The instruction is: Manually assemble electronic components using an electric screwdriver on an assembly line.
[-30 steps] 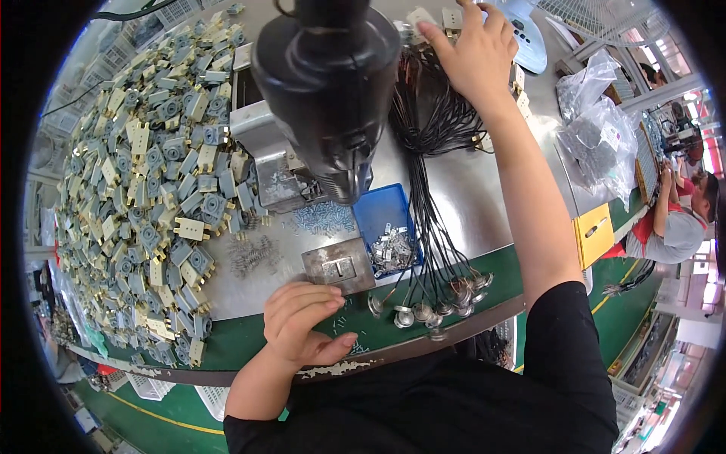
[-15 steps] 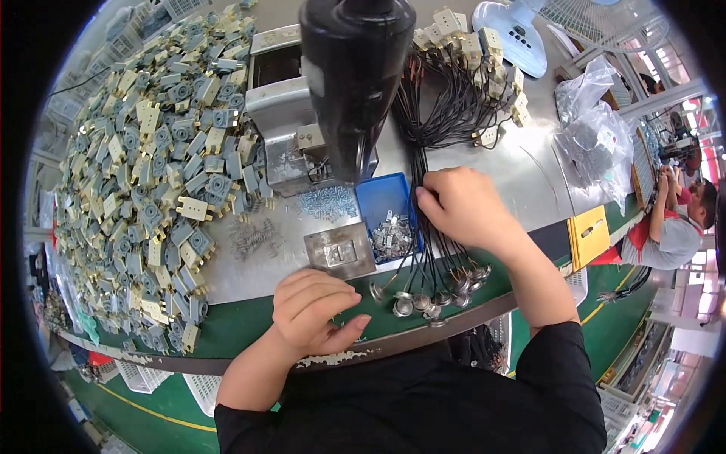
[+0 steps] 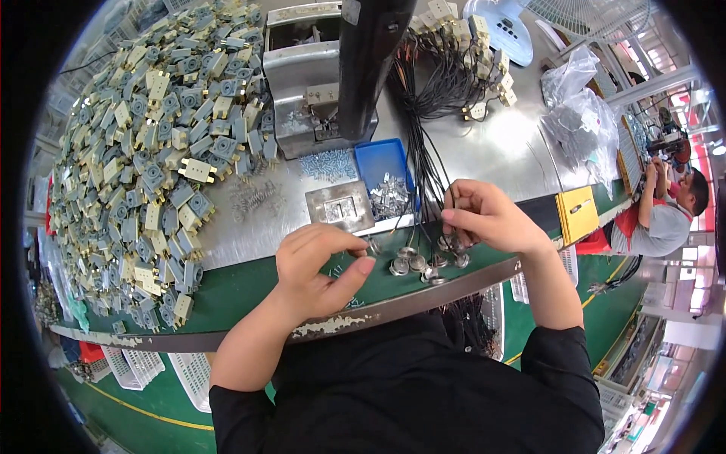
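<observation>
My left hand (image 3: 321, 268) is at the table's front edge, thumb and forefinger apart, their tips beside a round metal end piece (image 3: 373, 247). My right hand (image 3: 490, 218) has its fingers curled round a black cable near its metal end; the fingers partly hide what is between them. A bundle of black cables (image 3: 425, 151) runs from the back toward me, with several round silver end pieces (image 3: 417, 262) lying on the green table edge between my hands. Left of the bundle sit a blue bin (image 3: 382, 157) of small metal parts and a flat metal fixture (image 3: 339, 206).
A large heap of grey and cream plug parts (image 3: 170, 144) covers the left side. Screws (image 3: 327, 165) and springs (image 3: 253, 198) lie before a machine (image 3: 306, 98) with a dark column (image 3: 368, 68). Plastic bags (image 3: 578, 121) and a yellow pad (image 3: 577, 216) are at right. A person (image 3: 665, 208) works beyond.
My right hand has moved down along the cables to their metal ends. My left hand has risen and reached right toward an end piece. The view has shifted slightly.
</observation>
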Demonstrator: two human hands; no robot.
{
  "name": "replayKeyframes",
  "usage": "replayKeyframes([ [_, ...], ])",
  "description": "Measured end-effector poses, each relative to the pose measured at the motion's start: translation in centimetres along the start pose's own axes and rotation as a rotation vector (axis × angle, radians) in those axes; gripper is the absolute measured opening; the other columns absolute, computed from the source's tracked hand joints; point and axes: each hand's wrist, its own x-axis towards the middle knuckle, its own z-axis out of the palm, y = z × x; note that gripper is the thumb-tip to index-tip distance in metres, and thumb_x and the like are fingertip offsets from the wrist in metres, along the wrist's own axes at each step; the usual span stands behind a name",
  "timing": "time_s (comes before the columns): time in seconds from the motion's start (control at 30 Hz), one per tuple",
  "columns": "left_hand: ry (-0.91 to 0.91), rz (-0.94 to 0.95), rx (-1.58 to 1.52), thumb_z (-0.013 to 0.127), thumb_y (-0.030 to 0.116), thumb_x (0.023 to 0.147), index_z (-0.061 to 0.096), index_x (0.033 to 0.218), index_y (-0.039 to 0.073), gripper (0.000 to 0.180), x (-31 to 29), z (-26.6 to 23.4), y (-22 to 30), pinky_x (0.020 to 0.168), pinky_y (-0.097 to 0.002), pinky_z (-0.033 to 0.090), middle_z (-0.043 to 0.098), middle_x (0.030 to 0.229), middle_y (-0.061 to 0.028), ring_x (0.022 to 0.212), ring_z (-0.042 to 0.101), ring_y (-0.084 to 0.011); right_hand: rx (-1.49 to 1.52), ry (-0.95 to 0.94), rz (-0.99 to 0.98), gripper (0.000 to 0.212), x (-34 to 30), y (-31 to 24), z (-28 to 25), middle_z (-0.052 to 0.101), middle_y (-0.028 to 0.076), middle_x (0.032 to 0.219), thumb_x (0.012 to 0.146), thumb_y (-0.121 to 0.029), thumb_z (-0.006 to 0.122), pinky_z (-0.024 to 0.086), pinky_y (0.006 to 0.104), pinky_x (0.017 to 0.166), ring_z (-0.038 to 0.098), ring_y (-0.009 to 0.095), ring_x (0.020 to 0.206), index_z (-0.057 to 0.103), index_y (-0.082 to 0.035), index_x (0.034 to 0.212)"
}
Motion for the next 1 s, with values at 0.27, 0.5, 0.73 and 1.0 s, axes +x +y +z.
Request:
replayKeyframes([
  [0.27,-0.139,-0.086,-0.077,0.08,0.009,0.086,0.072,0.1,0.001,0.018,0.8,1.1,1.2,0.073,-0.0344,0.056,0.074,0.089,-0.0117,0.079,0.073,-0.0247,0.4,0.222,-0.043,0.034,-0.7,-2.6,0.7,0.069,0.009,0.075,0.106,-0.01,0.057,0.042,0.021,0.045,0.058,0.012,0.052,0.053,0.006,0.136],
  [0.5,-0.23,-0.255,-0.242,0.08,0.016,0.087,0.055,0.142,-0.001,0.063,3.6,3.6,3.1,0.097,-0.0401,0.054,0.064,0.131,-0.0207,0.115,0.066,-0.0325,0.231,0.322,-0.248,0.046,-1.3,-2.9,2.8,0.069,0.008,0.08,0.106,-0.006,0.058,0.043,0.0217,0.05,0.06,0.01,0.058,0.05,-0.002,0.15],
  [0.73,-0.551,-0.107,0.262,0.08,0.029,0.084,0.064,0.121,0.001,0.05,5.1,3.8,2.2,0.086,-0.044,0.049,0.069,0.095,-0.0103,0.097,0.064,-0.031,-0.751,-0.056,-0.38,0.019,0.0,-6.9,0.3,0.069,0.006,0.082,0.103,-0.004,0.06,0.049,0.0286,0.061,0.062,0.012,0.068,0.068,0.004,0.118],
  [1.0,-0.024,-0.511,-0.891,0.079,0.007,0.093,0.033,0.147,0.002,0.071,4.2,4.2,3.0,0.095,-0.0352,0.053,0.064,0.126,-0.0146,0.11,0.065,-0.0192,0.199,-0.03,-0.46,0.02,1.9,-6.4,2.9,0.074,0.018,0.117,0.1,-0.005,0.069,0.057,0.0282,0.08,0.071,0.018,0.097,0.067,0.005,0.118],
])
